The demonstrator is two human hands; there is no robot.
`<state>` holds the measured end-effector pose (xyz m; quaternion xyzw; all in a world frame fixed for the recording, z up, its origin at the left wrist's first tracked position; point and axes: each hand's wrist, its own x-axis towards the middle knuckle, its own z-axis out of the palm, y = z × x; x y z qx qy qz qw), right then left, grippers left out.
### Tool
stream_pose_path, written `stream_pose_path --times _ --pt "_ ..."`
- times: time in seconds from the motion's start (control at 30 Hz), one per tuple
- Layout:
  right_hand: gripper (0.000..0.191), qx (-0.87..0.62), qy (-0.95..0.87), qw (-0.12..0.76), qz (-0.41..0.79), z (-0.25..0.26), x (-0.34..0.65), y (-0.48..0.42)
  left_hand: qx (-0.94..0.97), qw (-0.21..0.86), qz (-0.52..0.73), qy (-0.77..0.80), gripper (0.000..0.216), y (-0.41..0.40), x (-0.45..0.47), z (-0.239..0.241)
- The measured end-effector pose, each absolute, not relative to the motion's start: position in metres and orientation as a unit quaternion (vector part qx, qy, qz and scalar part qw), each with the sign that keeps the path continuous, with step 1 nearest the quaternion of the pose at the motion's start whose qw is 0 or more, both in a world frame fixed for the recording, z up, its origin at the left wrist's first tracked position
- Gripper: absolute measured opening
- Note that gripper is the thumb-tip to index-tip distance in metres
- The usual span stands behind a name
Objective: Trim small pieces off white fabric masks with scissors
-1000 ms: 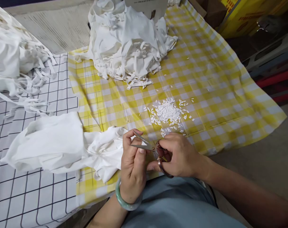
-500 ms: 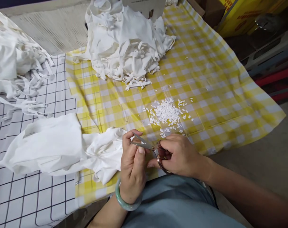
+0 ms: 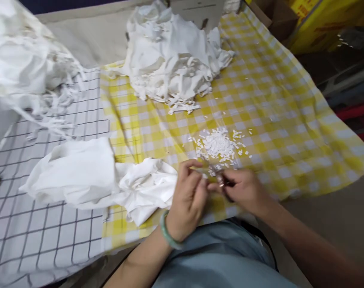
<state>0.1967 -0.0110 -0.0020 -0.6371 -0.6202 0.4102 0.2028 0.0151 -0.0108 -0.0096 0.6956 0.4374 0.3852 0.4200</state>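
White fabric (image 3: 150,180) is lying bunched over the near-left part of the yellow-checked cloth (image 3: 290,132), its right end running up to the left hand (image 3: 186,204). A flatter portion is extending leftward over the grid-patterned cloth (image 3: 56,228); whether one piece or several are lying here, the view is not showing.

Grip, left hand: the fingers are resting curled closed with the thumb near the fingertips, apparently holding the fabric; a small white end is showing there.

Grip, right hand (image 3: 245,190): the fingers are gripping the handles of the scissors (image 3: 221,180). Motion blur is obscuring the blades, so their opening cannot be told.

Completed: white clippings (image 3: 219,144) are lying in a loose heap just beyond the hands, suggesting that many cuts are done.

In progress: the held fabric is apparently being trimmed; its remaining cuts cannot be counted.

Remaining: a large mound of white strapped pieces (image 3: 176,52) is sitting at the far side, and a second white pile (image 3: 23,60) is lying at far left. Neither hand is touching either. Which one is holding finished pieces and which is awaiting trimming, the view is not revealing, so the overall fraction is remaining undetermined.
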Motion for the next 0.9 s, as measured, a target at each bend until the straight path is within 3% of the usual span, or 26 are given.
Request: stream_pose_path --times 0.17,0.23,0.33,0.43,0.57,0.77,0.9 --pt "0.038 -0.635 -0.551 0.307 0.446 -0.007 0.221 0.010 0.817 0.331 0.289 0.375 0.019 -0.009 0.012 0.005" --pt "0.037 -0.600 -0.569 0.315 0.466 -0.008 0.216 0.013 0.797 0.325 0.309 0.404 0.009 -0.011 -0.014 0.014" --pt "0.033 -0.574 -0.589 0.322 0.470 -0.011 0.191 0.007 0.766 0.266 0.327 0.486 0.026 -0.013 -0.072 0.020" --pt "0.028 -0.531 -0.632 0.343 0.448 -0.014 0.160 -0.003 0.808 0.228 0.222 0.496 0.032 -0.014 -0.118 0.014" --pt "0.028 -0.440 -0.718 0.305 0.446 -0.014 0.128 -0.004 0.840 0.214 0.204 0.454 0.012 -0.017 -0.126 0.007" --pt "0.016 -0.428 -0.720 0.255 0.483 -0.023 0.109 0.011 0.729 0.268 0.352 0.522 0.007 -0.028 -0.125 0.027" --pt "0.022 -0.450 -0.630 0.285 0.565 -0.025 0.104 0.023 0.642 0.360 0.361 0.573 0.010 -0.041 -0.139 0.036"
